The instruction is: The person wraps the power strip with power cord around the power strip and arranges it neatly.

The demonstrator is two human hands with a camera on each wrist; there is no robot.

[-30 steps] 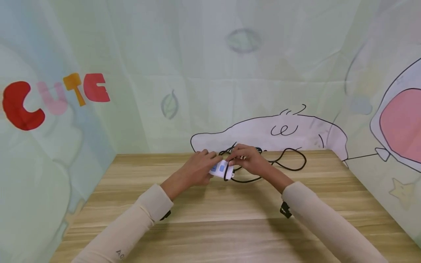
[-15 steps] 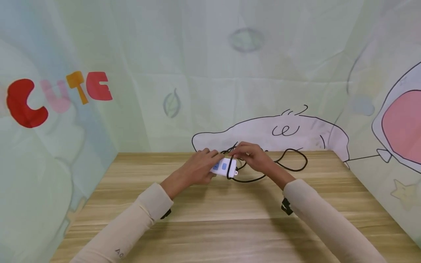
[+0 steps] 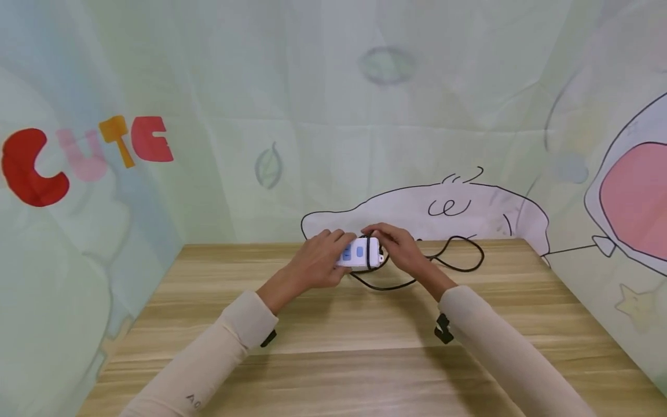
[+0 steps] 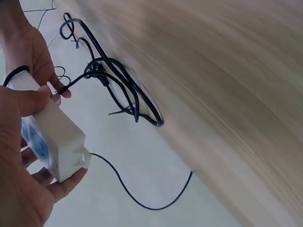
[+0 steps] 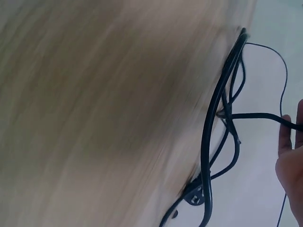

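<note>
My left hand (image 3: 319, 260) grips a white power strip (image 3: 355, 264) with blue panels by its left end, holding it above the table near the back edge. In the left wrist view, the thumb and fingers lie on opposite sides of the strip (image 4: 61, 135). A black cord (image 3: 369, 253) passes around the strip's right end. Close by that end, my right hand (image 3: 398, 246) pinches the cord between its fingertips. The right wrist view shows only part of this hand (image 5: 293, 163), with the cord (image 5: 260, 115) running into it.
The remaining cord lies in loops at the back of the wooden table (image 3: 333, 370), one loop (image 3: 482, 255) reaching right. A black plug (image 4: 97, 71) sits among the coils. A printed fabric backdrop (image 3: 234, 174) rises behind and at both sides.
The power strip has risen slightly and shifted right in my left hand. My right hand has brought the cord over the strip's right end, to its far side.
</note>
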